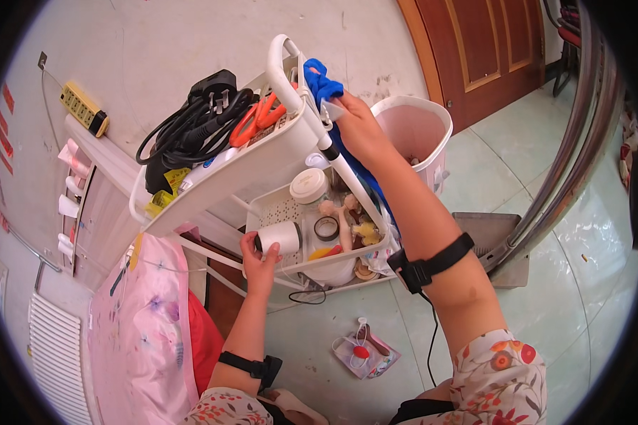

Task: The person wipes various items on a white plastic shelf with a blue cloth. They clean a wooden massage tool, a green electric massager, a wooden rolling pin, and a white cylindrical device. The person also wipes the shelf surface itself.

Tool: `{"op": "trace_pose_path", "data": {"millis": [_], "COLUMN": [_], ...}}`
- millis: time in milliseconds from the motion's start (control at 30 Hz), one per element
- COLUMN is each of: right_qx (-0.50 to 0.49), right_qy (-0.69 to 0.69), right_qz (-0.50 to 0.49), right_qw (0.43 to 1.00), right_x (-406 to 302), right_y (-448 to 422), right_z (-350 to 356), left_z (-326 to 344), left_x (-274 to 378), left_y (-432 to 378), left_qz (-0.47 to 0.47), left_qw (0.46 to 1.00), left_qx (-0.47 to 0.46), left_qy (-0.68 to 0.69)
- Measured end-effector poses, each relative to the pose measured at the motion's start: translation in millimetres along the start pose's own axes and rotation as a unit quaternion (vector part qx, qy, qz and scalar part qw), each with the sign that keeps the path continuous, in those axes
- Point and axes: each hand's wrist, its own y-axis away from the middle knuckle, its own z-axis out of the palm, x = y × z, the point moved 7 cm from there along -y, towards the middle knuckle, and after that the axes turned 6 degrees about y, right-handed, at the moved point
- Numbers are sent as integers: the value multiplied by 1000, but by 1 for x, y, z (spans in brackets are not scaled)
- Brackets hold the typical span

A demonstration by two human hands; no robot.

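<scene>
My left hand (260,260) grips a white cylindrical container (280,237) with a dark rim, over the lower basket of a white trolley (228,183). My right hand (359,127) holds a blue cloth (321,82) beside the trolley's upright post, its fingers partly hidden. Above, the top basket carries a coiled black power cable (191,127) with a plug, and scissors with orange handles (258,119). Below, a white-lidded jar (309,185), a roll of tape (326,228) and a yellow star-shaped item (368,232) lie in the lower basket.
A pink-lined bin (412,133) stands right of the trolley, near a brown wooden door (484,48). Curved metal tubes and a grey dustpan (502,265) are at the right. Small items lie on a plastic packet (369,356) on the tiled floor. Pink floral fabric (143,319) hangs at left.
</scene>
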Motion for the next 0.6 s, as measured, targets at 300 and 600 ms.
{"op": "trace_pose_path", "data": {"millis": [300,600], "right_qx": [-17,42], "right_qy": [-64,4], "right_qz": [-29,33], "right_qw": [997,999], "right_x": [-23,4], "right_y": [46,-16], "right_z": [-2,-7], "left_z": [-1,-1], "left_x": [-3,-2], "left_y": [-1,1], "left_qz": [-6,8], "left_qw": [1000,1000], "left_qx": [6,2], "left_qy": [20,29]}}
